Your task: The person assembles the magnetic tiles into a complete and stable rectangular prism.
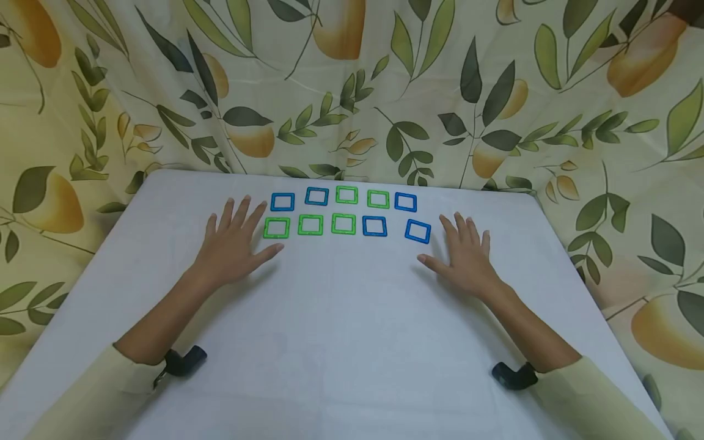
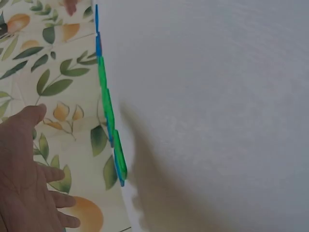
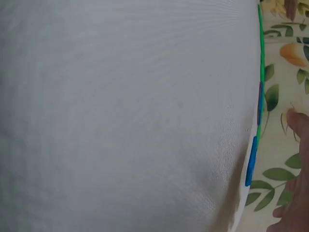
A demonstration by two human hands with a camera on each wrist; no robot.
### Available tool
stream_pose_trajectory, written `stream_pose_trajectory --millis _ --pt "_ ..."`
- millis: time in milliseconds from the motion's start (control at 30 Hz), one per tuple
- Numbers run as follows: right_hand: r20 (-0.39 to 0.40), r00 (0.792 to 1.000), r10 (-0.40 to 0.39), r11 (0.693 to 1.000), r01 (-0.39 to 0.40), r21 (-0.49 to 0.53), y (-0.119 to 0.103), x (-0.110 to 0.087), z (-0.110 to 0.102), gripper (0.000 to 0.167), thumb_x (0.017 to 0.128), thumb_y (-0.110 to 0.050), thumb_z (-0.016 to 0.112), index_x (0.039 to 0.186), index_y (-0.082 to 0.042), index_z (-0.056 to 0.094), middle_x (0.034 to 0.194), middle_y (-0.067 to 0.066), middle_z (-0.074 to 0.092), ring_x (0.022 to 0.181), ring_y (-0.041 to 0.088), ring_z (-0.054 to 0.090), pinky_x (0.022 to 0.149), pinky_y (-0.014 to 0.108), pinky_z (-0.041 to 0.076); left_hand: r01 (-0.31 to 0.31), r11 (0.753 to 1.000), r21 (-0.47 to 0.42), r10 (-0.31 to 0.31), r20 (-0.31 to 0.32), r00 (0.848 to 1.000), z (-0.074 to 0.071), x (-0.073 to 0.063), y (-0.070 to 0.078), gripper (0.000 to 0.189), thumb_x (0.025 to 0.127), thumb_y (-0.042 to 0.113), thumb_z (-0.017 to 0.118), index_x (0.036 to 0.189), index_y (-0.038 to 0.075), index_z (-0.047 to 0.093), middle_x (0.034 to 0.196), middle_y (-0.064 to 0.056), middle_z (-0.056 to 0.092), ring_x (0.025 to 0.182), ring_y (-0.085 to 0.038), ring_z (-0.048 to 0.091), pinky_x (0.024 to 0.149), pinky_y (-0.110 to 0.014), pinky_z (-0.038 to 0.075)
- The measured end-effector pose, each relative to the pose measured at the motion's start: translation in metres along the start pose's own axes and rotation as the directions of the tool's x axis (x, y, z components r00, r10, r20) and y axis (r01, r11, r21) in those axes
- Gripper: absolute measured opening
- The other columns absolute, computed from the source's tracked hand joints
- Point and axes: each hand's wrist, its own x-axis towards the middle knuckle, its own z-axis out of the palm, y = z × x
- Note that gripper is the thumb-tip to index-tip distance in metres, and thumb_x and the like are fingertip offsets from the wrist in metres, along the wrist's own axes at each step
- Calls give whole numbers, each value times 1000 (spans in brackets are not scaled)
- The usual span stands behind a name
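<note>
Two rows of rectangular plastic frames, some blue and some green, lie flat near the far edge of the white table. My left hand [image 1: 231,250] is spread just left of the rows, its fingers straight, nearest a green frame [image 1: 277,228] and a blue frame [image 1: 283,202]. On the other side my right hand [image 1: 464,260] is spread too, thumb pointing inward, close to a tilted blue frame [image 1: 418,231]. Neither hand holds anything. In the left wrist view the green frames [image 2: 120,154] appear edge-on beyond the left hand [image 2: 24,179]; the right wrist view shows a blue frame [image 3: 251,162] likewise.
The white table [image 1: 341,342] stretches from the rows toward the body. A fabric backdrop [image 1: 352,91] with leaf and fruit print hangs behind it and at both sides. Dark wrist cameras sit at the left cuff [image 1: 132,373] and the right cuff [image 1: 572,385].
</note>
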Motion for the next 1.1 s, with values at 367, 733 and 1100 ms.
stream_pose_trajectory --millis 367,733,1100 --pt "-17 999 -39 999 40 32 -5 3 1 103 94 -61 68 166 -4 21 169 30 14 155 52 10 117 75 5 -7 1000 -22 7 29 1000 1 16 12 95 99 66 56 168 9 23 173 -22 10 158 -47 1 118 -74 7" --pt "-25 998 -55 996 57 74 -14 12 4 97 93 -56 74 164 -6 31 171 23 20 154 49 19 118 73 14 -14 999 -50 17 61 998 6 29 18 94 100 64 56 168 10 21 173 -22 10 158 -47 2 119 -73 8" --pt "-14 999 -52 992 53 115 -21 22 8 93 91 -51 78 161 -6 37 170 19 27 154 45 23 119 70 20 -73 991 -112 74 7 997 15 44 24 90 99 57 62 165 5 30 171 -22 23 157 -47 13 119 -72 14"
